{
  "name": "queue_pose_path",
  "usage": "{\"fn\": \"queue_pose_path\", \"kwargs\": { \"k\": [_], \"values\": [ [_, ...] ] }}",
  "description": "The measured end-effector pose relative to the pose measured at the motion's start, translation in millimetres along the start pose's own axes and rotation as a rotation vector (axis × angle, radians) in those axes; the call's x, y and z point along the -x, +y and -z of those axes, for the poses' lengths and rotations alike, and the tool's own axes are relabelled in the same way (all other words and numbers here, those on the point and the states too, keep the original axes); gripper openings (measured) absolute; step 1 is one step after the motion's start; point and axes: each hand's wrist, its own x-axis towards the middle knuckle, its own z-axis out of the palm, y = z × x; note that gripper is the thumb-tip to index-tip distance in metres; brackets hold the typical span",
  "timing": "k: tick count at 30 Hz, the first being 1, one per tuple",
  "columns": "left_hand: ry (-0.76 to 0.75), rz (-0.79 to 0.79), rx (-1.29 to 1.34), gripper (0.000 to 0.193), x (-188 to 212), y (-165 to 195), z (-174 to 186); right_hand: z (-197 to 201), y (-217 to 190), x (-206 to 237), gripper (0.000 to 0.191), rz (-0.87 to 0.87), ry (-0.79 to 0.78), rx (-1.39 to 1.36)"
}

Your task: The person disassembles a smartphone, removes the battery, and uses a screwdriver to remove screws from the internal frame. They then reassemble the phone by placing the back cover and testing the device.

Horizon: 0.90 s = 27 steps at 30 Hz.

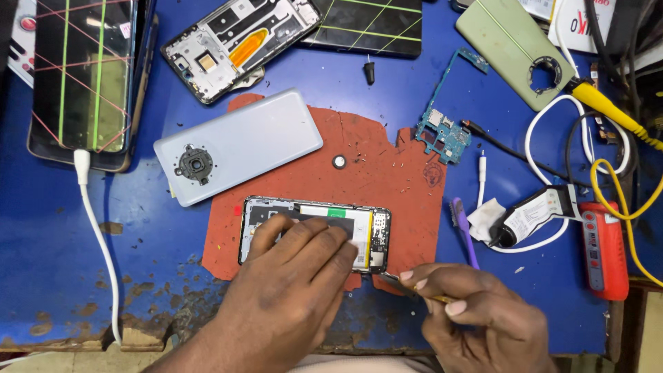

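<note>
The opened phone (314, 233) lies at lower centre on the red mat (387, 166). The left hand (290, 290) presses flat on it, fingers spread. The right hand (476, 311), at the phone's lower right corner, pinches tweezers (397, 280).

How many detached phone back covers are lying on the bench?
2: a pale blue back cover lies above the opened phone under the left hand; a green back cover lies top right. Others may be out of frame.

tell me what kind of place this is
Most likely a phone repair bench. The left hand presses on an opened phone while the right hand works a thin tool at its edge; a loose circuit board and detached back cover lie nearby.
</note>
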Motion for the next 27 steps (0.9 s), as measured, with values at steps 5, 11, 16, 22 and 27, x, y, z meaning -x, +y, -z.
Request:
{"fn": "queue_pose_path", "kwargs": {
  "k": [5, 11, 16, 22, 27],
  "values": [
    [-0.013, -0.034, -0.019, 0.034, 8.3, -4.4, -4.3, 0.4, 0.1, -0.7, 0.028, -0.003, -0.057, 0.11],
    [-0.011, -0.029, -0.013, 0.032, 11.9, -7.0, -8.0, -3.1, -6.4, -10.9, 0.028, 0.009, -0.124, 0.212],
    [-0.016, -0.023, 0.003, 0.031, 14.3, -7.9, -9.9, 0.7, -22.1, -21.5, 0.03, 0.002, -0.138, 0.458],
    [0.008, -0.036, -0.013, 0.03, 14.4, -7.8, -7.3, 11.5, -28.4, -34.6, 0.021, -0.151, -0.365, 0.375],
    [0.022, -0.058, -0.101, 0.033, 13.9, -5.9, -3.5, 4.3, -26.0, -32.0, 0.016, -0.115, -0.236, 0.393]
  ]
}}
